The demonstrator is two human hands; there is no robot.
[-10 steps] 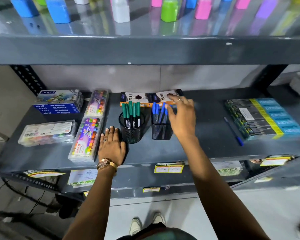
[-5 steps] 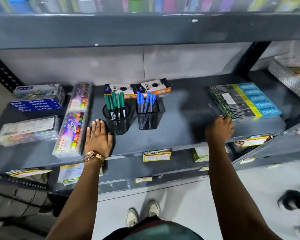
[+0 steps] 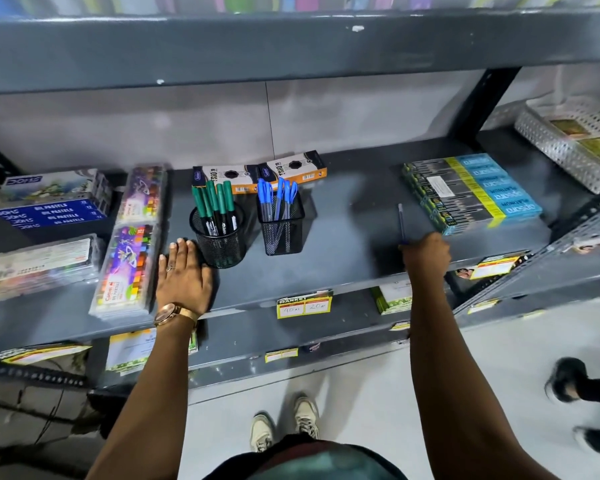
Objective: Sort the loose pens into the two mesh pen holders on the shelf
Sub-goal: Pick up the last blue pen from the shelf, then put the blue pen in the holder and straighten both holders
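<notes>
A round black mesh holder (image 3: 219, 242) with several green pens stands on the grey shelf (image 3: 343, 244). Right of it a square mesh holder (image 3: 282, 230) carries several blue pens. A loose blue pen (image 3: 401, 223) lies near the stack of blue-and-yellow boxes, pointing away from me. My right hand (image 3: 426, 252) is closed around its near end. My left hand (image 3: 184, 275) lies flat on the shelf, fingers apart, just left of the round holder and touching its base.
Orange-black pencil boxes (image 3: 257, 173) lie behind the holders. Oil pastel packs (image 3: 132, 244) and boxes (image 3: 49, 202) fill the left side. The blue-and-yellow box stack (image 3: 471, 192) sits at right, a perforated metal tray (image 3: 568, 147) beyond it. Another person's feet (image 3: 568, 379) show on the floor at right.
My right hand left the square holder, swung right to the loose blue pen and closed on its near end. My left hand stayed flat by the round holder.
</notes>
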